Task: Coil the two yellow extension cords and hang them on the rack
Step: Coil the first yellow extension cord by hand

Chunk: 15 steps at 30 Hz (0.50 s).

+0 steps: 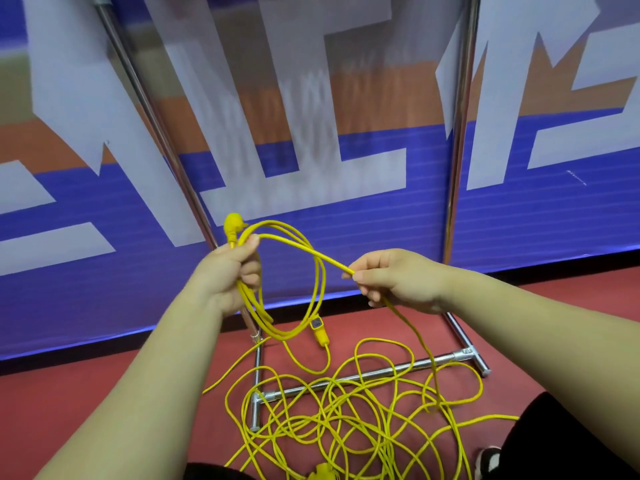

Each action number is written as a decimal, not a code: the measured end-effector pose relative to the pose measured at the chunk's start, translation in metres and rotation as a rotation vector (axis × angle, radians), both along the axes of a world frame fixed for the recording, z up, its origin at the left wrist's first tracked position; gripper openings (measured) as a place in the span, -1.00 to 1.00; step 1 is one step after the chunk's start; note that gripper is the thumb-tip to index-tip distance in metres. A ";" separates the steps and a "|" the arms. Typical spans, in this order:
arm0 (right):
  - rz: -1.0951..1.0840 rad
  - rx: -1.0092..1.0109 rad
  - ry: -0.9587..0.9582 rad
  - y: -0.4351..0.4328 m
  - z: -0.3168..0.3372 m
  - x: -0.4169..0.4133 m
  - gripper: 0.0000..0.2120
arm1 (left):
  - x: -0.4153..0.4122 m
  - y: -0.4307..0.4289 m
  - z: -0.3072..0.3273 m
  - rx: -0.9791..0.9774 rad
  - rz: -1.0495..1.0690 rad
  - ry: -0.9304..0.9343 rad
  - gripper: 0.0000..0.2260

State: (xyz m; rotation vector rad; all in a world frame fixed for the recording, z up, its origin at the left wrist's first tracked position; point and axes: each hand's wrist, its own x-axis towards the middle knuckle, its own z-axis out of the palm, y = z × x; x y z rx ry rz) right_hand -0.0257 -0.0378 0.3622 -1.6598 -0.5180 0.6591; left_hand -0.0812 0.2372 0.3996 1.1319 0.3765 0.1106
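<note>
The left hand (230, 271) grips a small coil of yellow extension cord (294, 282), plug (232, 225) upward. The right hand (394, 280) pinches its trailing strand. Loose cord (346, 410), possibly both cords, tangles over the rack's base (381, 370).

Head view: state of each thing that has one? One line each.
left hand: closed on the coil, near the plug end
right hand: fingers pinching the cord's running length
coil: a few loops formed, hanging from the left hand
plug: sticking up above the left hand
loose cord: tangled on the floor, over the rack base
socket end: lying on the floor
rack: standing, nothing seen hung on it
</note>
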 end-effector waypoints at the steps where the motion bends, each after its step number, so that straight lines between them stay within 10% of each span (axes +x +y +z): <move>1: 0.014 -0.025 -0.002 0.000 -0.003 0.000 -0.85 | 0.000 0.009 0.000 -0.050 0.035 -0.004 -0.76; 6: 0.041 -0.236 -0.028 -0.008 -0.018 0.001 -0.81 | -0.009 0.054 0.000 -0.208 0.240 -0.042 -0.59; 15: -0.253 -0.081 0.285 -0.010 -0.011 0.007 -0.89 | -0.016 0.064 -0.029 0.025 0.243 0.115 -0.87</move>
